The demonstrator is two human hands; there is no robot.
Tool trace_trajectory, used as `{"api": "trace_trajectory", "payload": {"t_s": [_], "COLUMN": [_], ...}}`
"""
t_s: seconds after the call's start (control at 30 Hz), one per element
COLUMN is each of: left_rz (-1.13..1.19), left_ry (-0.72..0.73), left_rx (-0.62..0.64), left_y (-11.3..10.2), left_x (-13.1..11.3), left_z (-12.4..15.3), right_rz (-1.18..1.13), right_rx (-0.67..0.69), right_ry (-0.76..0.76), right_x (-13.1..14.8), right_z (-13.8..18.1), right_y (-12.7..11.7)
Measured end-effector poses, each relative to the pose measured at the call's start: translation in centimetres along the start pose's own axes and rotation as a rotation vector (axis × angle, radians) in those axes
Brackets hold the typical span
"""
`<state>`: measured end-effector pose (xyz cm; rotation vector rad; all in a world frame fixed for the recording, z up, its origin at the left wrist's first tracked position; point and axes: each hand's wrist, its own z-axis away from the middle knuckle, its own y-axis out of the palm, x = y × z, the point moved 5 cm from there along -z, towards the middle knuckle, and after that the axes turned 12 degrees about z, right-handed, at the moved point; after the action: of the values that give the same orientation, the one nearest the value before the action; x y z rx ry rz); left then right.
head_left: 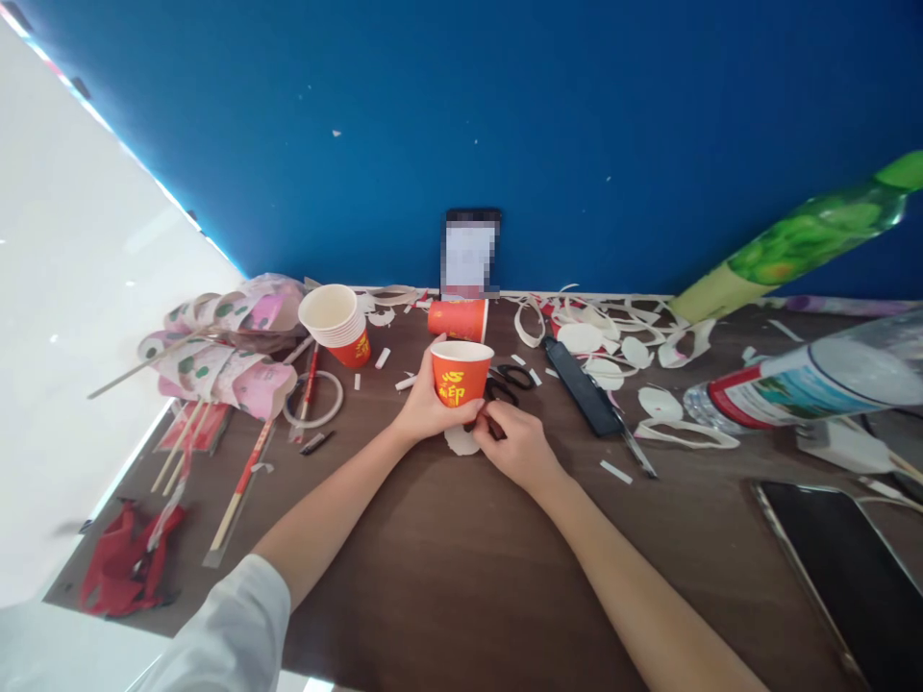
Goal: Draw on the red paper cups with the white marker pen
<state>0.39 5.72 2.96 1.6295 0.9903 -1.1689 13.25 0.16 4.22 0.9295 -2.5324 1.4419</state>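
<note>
My left hand (420, 408) is wrapped round a red paper cup (460, 375) with yellow lettering, held upright above the table. Close to the cup's lower right edge, my right hand (515, 442) has its fingertips pinched together; whatever lies between them is too small to make out. A rounded white paper piece (461, 441) shows just under the cup. Black-handled scissors (513, 376) lie behind my hands, partly hidden by the cup. Another red paper cup (458, 319) rests on its side farther back. To the left stands a tilted stack of paper cups (338, 322).
A phone (471, 252) leans on the blue wall. Right of my hands are a black tool (583, 386), paper scraps (581, 336), a clear bottle (785, 380), a green bottle (785, 240) and another phone (843, 567). Leftward lie wrapped chopsticks (245, 481), a tape ring (338, 399) and pink-patterned paper (223, 375).
</note>
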Motion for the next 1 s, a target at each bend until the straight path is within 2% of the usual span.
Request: {"api": "trace_trajectory", "payload": {"t_s": [0.13, 0.33, 0.47, 0.7, 0.87, 1.0], "left_rz": [0.042, 0.232, 0.25, 0.054, 0.011, 0.086], "left_ry": [-0.031, -0.168, -0.184, -0.064, -0.042, -0.103], "left_rx": [0.005, -0.005, -0.008, -0.003, -0.015, -0.005], "left_y": [-0.1, -0.1, -0.1, 0.0, 0.0, 0.0], "left_x": [0.3, 1.1, 1.3, 0.3, 0.1, 0.5], "left_z": [-0.1, -0.1, 0.0, 0.0, -0.1, -0.2], "right_rz": [-0.065, -0.252, -0.243, -0.142, -0.113, -0.152], "right_rx": [-0.018, 0.094, 0.129, 0.198, 0.091, 0.059], "right_ry": [0.126, 0.295, 0.223, 0.073, 0.178, 0.285], "right_x": [0.1, -0.4, -0.4, -0.5, -0.4, -0.4], "right_z": [0.1, 0.0, -0.2, -0.2, -0.1, 0.0], "right_y": [0.1, 0.3, 0.0, 0.3, 0.4, 0.4]}}
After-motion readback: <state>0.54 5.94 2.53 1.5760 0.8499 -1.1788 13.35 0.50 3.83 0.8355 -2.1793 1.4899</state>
